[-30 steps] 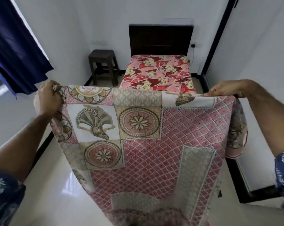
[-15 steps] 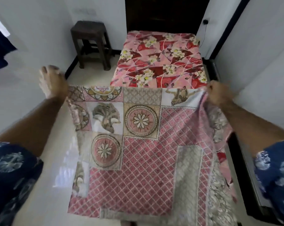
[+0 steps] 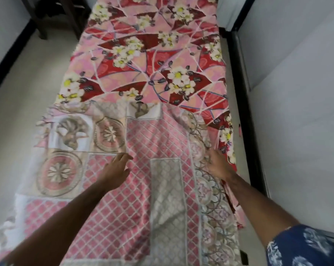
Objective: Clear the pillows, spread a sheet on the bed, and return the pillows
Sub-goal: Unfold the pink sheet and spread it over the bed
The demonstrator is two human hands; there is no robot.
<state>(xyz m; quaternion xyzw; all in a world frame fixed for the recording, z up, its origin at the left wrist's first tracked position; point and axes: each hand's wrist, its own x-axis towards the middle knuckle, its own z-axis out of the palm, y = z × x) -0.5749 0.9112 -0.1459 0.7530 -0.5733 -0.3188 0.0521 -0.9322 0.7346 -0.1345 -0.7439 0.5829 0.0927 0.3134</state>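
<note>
Left hand: the left hand (image 3: 116, 167) lies over the middle of the patchwork sheet (image 3: 137, 150) with its fingers (image 3: 124, 157) spread and loose, gripping nothing; half a second ago it was out at the sheet's left corner.
Right hand: the right hand (image 3: 218, 166) is at the sheet's right edge, where the cloth bunches; blur hides whether its fingers are pinching the fabric or only pressing on it.
Sheet: a second ago it hung in the air between both hands; now it has dropped onto the near end of the bed (image 3: 152, 60), its far edge about halfway up and its left side spilling past the mattress over the floor (image 3: 28, 89).
Bed: the far half shows the red floral cover bare, with no pillows on it.
Stool: dark legs of a stool (image 3: 53, 14) stand just beside the bed's far left corner.
Meaning: the throw appears to have landed short and skewed left, so the sheet probably needs pulling toward the head and squaring up before any pillows return.
</note>
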